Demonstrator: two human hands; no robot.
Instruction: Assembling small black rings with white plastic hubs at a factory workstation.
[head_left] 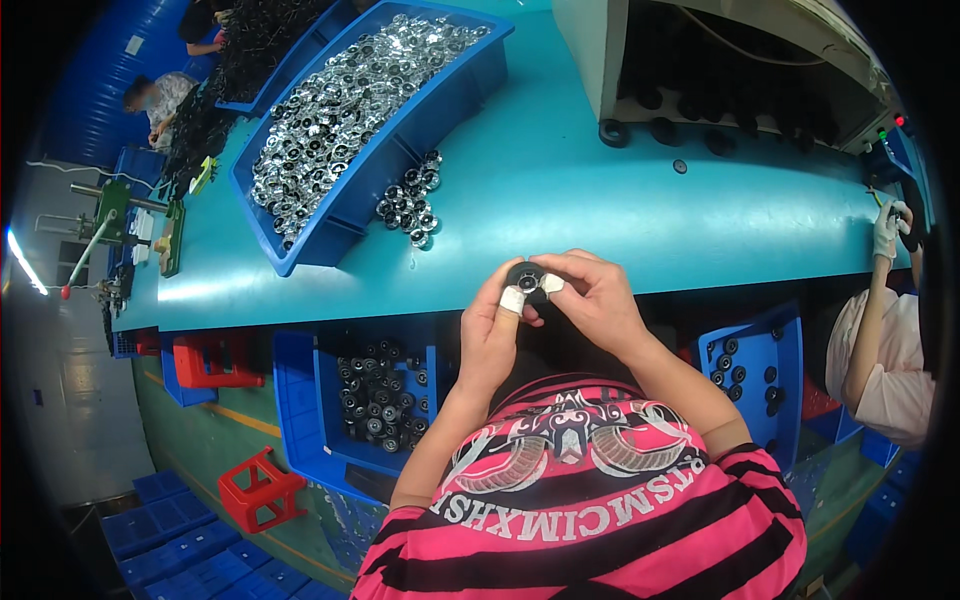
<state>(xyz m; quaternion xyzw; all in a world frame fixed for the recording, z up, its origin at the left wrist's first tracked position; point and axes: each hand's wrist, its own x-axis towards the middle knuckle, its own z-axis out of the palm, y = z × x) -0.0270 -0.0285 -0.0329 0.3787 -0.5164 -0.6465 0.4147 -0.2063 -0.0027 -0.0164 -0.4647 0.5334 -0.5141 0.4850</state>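
The left hand point(490, 335) and the right hand point(603, 305) are both closed around one small black wheel point(527, 280), holding it between them at the near edge of the turquoise tabletop point(560, 200).

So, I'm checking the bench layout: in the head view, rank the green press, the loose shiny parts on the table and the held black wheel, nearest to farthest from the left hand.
1. Black wheel: touching the left hand, at its upper right.
2. Loose shiny parts: on the table, ahead and left.
3. Green press: far left.
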